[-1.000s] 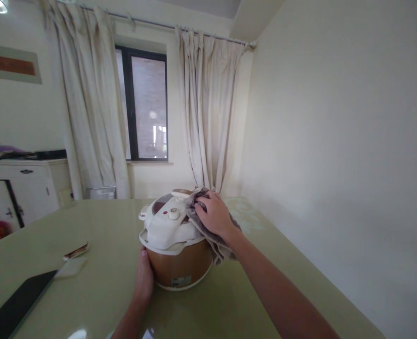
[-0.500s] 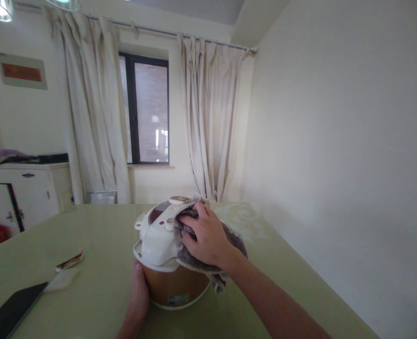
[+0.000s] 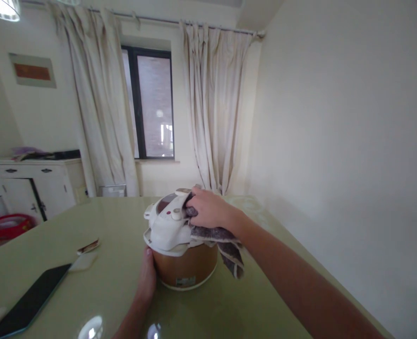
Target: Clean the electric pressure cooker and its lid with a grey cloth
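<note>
- Right hand (image 3: 208,209) is closed on a grey patterned cloth (image 3: 226,242) atop the white lid (image 3: 168,221).
- Left hand (image 3: 147,280) lies flat against the round brown cooker (image 3: 187,266), mid-table (image 3: 88,292).

home dining room | curtained window (image 3: 155,101) | white sideboard (image 3: 35,186) | green table (image 3: 99,282)

Pretty soft, washed-out daylight here, coming in through the window (image 3: 155,106) between the curtains (image 3: 208,108). A ceiling lamp (image 3: 0,8) glows at the top left corner too. The glossy table (image 3: 88,292) throws back two bright glare spots near its front edge. Wide-angle lens bends the walls at the sides, corners go a bit dark and everything looks slightly smeary.
</note>
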{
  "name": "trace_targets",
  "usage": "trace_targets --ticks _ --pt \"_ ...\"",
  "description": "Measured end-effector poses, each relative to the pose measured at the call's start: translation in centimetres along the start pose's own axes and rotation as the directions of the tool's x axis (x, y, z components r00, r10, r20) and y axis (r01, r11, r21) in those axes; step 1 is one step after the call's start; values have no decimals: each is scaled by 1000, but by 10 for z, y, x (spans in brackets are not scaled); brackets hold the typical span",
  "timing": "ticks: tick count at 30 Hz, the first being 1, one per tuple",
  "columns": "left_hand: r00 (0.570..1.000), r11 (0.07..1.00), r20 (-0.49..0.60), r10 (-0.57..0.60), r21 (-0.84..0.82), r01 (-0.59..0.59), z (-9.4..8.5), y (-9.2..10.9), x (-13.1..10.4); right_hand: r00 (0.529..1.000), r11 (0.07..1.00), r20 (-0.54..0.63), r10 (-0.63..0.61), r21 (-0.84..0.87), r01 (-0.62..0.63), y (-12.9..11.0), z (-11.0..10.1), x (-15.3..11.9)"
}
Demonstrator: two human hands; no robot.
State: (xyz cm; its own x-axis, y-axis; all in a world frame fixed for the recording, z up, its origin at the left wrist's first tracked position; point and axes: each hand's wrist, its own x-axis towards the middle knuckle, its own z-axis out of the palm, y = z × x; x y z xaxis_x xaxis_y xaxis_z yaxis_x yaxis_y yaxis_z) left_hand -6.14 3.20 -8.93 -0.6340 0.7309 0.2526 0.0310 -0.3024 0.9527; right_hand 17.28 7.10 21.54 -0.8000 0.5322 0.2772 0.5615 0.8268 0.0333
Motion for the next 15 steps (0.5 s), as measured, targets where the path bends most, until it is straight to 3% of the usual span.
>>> trace_targets --ticks 2,4,5,7,8,9,10,12,13,15 --pt "1000 1000 8 4 4 -4 0 -3 0 998 996 -65 7 94 -1 27 -2 -3" --pt "999 1000 19 27 3 -27 1 -8 2 957 972 -249 152 212 -99 55 -7 -1" --pt "999 999 21 43 0 -43 2 -10 2 892 944 -370 260 292 -154 67 -10 3" --pt "998 998 1 67 -10 -67 5 -11 4 710 867 -549 440 465 -177 82 -15 15" --pt "997 997 -15 72 -17 -72 6 -11 5 662 840 -580 474 522 -145 84 -16 24" --pt "997 997 -26 74 -24 -75 7 -11 6 679 832 -574 459 546 -100 82 -16 34" --pt "997 997 -32 75 -30 -76 8 -10 7 750 839 -530 395 542 -60 77 -13 44" --pt "997 996 -25 76 -34 -76 8 -10 7 921 879 -329 207 476 -27 60 -4 65" --pt "997 997 -16 76 -33 -76 8 -10 6 969 905 -201 141 423 -43 51 1 74" --pt "998 997 -14 68 -29 -68 7 -10 5 991 949 -3 134 288 -127 31 11 90"
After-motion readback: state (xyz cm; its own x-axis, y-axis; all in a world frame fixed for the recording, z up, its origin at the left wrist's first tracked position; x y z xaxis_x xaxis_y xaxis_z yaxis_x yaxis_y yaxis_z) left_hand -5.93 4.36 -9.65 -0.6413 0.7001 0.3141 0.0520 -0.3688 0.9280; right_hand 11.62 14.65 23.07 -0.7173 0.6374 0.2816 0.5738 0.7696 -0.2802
